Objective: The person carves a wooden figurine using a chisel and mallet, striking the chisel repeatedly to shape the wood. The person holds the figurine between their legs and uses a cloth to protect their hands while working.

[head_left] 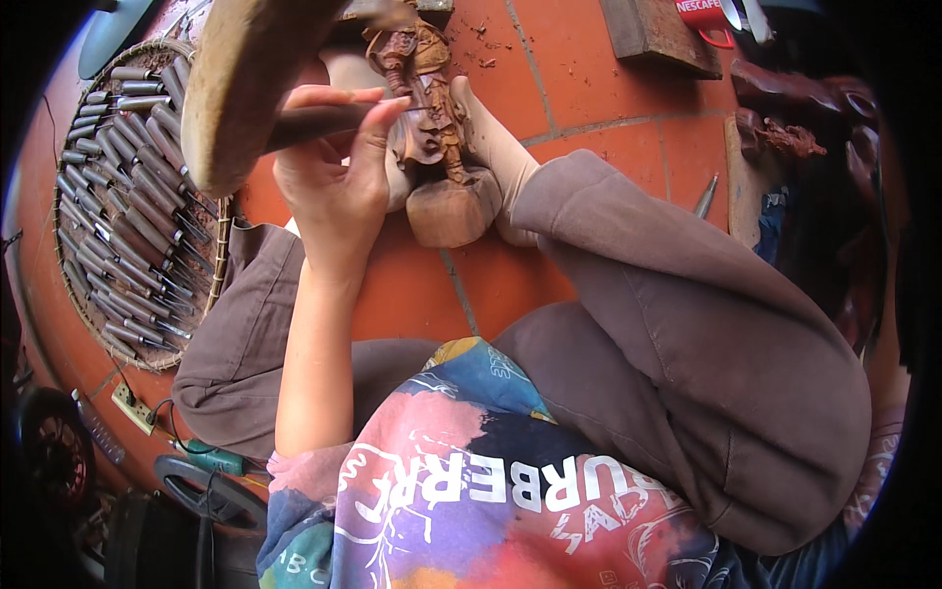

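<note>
At far left I note a round woven tray of metal carving chisels. My left hand clenches a dark-handled chisel against the brown carved wooden figurine, which stands on the red tiled floor, braced between my feet. Right hand unseen.

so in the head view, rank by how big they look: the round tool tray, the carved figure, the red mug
1. round tool tray
2. carved figure
3. red mug, though the frame edge cuts it off, so its full size is unsure
</note>
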Tool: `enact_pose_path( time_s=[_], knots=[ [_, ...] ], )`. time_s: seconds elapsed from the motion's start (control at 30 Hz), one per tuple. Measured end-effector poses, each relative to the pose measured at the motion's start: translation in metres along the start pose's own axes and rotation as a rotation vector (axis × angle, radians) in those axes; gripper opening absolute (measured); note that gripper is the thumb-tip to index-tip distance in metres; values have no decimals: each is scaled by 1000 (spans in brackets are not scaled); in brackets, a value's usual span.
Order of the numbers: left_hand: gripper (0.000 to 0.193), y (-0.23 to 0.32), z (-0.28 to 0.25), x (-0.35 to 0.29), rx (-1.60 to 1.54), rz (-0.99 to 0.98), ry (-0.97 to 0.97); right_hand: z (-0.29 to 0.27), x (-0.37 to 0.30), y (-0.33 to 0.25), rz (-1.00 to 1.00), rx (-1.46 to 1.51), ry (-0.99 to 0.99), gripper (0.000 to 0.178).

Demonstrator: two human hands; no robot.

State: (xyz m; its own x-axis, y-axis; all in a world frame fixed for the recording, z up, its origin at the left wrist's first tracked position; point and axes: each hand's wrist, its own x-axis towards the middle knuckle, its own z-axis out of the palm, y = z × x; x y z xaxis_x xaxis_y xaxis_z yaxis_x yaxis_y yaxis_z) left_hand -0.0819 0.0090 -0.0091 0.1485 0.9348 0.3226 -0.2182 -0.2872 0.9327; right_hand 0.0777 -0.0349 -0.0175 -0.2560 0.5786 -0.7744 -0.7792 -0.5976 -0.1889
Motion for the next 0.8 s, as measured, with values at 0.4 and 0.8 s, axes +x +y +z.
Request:
enact_pose_path(
  time_s=[0.4, 0.8],
  knots=[
    [25, 19, -11, -4, 62, -158, -96, -15, 18, 2, -57, 186, -186, 54],
    [30, 58, 13, 29, 180, -162, -851, 78, -211, -101, -944, -2538, -184, 47]
  ],
)
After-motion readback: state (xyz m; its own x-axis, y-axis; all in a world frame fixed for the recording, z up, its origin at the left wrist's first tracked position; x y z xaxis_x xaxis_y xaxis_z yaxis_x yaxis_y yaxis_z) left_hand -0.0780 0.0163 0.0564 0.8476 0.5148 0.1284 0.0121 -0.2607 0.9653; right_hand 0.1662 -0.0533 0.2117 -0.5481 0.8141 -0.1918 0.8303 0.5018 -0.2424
